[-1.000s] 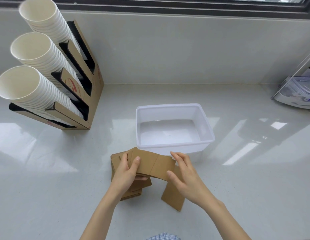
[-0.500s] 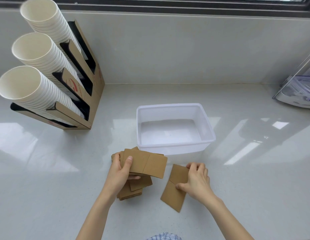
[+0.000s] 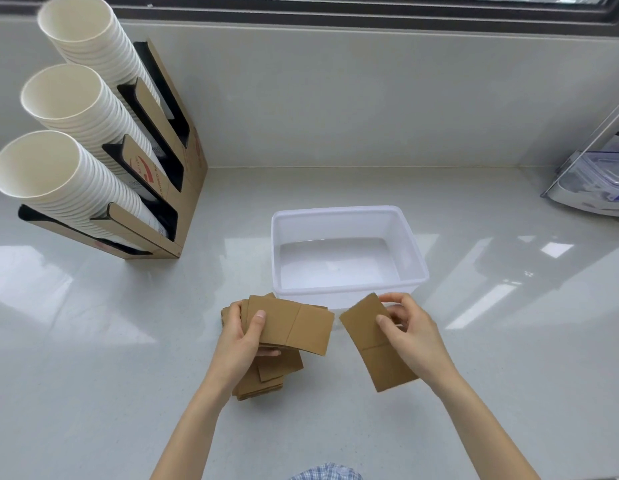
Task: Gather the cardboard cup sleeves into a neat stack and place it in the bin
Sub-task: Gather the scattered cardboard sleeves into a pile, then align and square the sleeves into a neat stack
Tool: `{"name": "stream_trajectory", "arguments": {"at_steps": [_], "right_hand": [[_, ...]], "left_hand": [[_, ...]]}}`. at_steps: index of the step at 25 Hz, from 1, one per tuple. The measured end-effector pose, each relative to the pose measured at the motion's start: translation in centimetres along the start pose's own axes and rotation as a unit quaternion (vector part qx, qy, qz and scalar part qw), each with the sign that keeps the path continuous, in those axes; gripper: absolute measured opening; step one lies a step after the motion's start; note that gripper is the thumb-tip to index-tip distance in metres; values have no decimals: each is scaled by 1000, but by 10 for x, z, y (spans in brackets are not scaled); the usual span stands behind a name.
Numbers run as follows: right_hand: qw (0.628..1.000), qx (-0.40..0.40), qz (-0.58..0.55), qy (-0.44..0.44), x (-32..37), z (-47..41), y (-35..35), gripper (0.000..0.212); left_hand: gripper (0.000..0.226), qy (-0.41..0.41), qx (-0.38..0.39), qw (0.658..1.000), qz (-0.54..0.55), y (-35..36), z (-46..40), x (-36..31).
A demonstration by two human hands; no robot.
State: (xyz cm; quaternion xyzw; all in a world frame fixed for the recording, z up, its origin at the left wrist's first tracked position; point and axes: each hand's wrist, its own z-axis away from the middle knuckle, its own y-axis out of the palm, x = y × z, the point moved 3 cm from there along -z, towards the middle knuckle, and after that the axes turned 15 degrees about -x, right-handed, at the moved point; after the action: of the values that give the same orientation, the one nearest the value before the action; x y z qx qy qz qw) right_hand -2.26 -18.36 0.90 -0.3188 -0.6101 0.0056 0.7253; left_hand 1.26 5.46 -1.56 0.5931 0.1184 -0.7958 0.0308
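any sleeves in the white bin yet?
No, the translucent white plastic bin shows only its bare floor; the brown cardboard sleeves are in the left hand and right hand.

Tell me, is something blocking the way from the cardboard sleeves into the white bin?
Nothing visible is. The bin sits open and empty just beyond the sleeves. The left hand holds a bundle of sleeves; the right hand holds a single sleeve.
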Motion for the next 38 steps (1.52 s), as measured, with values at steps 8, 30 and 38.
{"name": "stream_trajectory", "arguments": {"at_steps": [8, 30, 38], "right_hand": [[982, 97, 54, -154, 44, 5, 44, 26], [981, 121, -116, 99, -11, 19, 13, 42], [998, -48, -47, 13, -39, 14, -21, 36]], "left_hand": [[13, -4, 77, 997, 9, 20, 14, -8], [15, 70, 96, 993, -9, 40, 25, -8], [21, 175, 105, 973, -110, 89, 44, 7]]}}
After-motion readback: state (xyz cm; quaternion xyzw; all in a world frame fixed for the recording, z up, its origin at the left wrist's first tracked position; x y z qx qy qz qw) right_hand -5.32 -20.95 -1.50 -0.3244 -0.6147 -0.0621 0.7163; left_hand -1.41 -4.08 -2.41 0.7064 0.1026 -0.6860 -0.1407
